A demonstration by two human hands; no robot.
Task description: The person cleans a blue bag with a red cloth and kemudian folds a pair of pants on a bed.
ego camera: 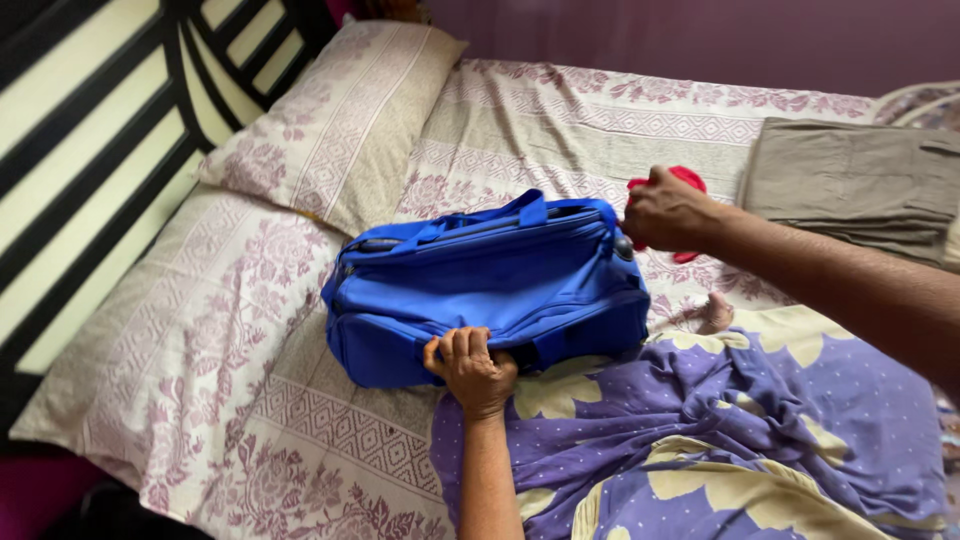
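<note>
A bright blue travel bag [490, 285] lies on its side in the middle of the bed, handles toward the pillow. My left hand [470, 370] grips the near lower edge of the bag, fingers curled over the fabric. My right hand [668, 212] is at the bag's right end, closed around a red cloth item [685, 180] that sticks out above and below the fist. A bare toe [715, 315] shows just right of the bag.
A floral pillow [335, 125] rests at the head of the bed by a black slatted headboard [120, 130]. Folded olive-brown cloth [860, 185] lies at the right. Purple dotted fabric with yellow shapes [720, 450] covers my lap. The patterned bedsheet [220, 340] spreads to the left.
</note>
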